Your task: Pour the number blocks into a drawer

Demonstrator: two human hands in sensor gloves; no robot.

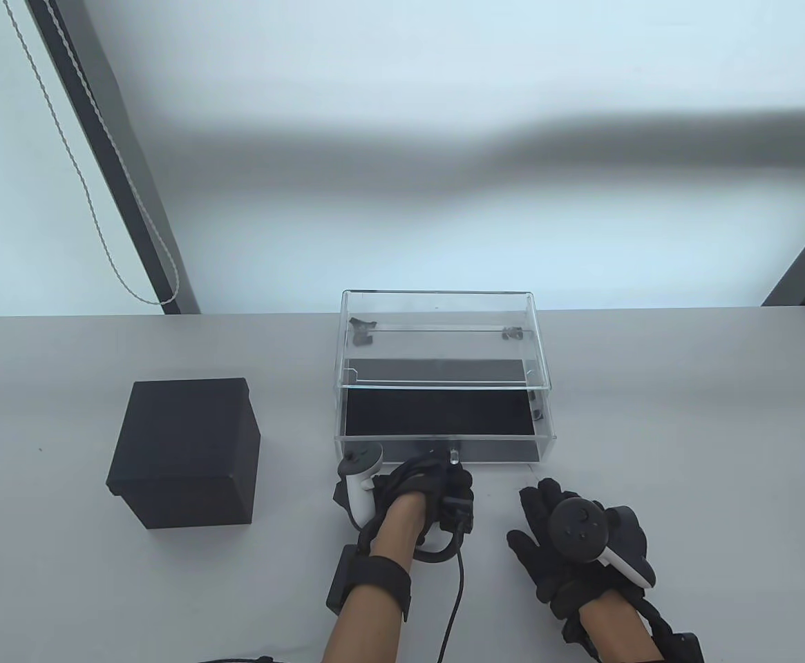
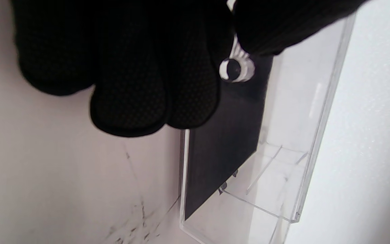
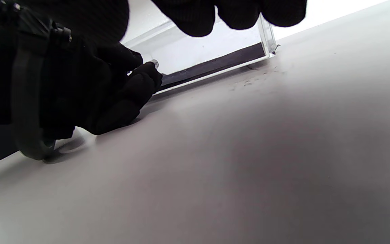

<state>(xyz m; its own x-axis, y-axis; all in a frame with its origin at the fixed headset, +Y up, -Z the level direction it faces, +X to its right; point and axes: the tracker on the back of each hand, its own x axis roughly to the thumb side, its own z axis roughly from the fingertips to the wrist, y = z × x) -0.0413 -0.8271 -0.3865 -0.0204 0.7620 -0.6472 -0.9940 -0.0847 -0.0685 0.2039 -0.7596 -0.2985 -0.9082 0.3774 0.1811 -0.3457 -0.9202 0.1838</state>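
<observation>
Drawer point(image 1: 441, 421) first: your left hand point(image 1: 424, 498) pinched its small clear knob point(image 1: 454, 456) at the front of the acrylic case point(image 1: 443, 324), while your right hand point(image 1: 575, 545) lay spread, palm down, on the surface point(image 1: 685, 414) just beside it, holding nothing. That drawer sat partly out, mid-surface. It looked light, stiff and slippery, so the knob was your only sound hold. Well to the left stood the black box point(image 1: 184, 452); no number blocks showed anywhere.

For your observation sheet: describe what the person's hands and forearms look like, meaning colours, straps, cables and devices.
Both hands, left hand and right hand, wear black dotted-fabric gloves. A white-and-black tracker sits on the left, a black-topped tracker on the right. Forearms are bare; a black wrist strap and black cable show.
</observation>
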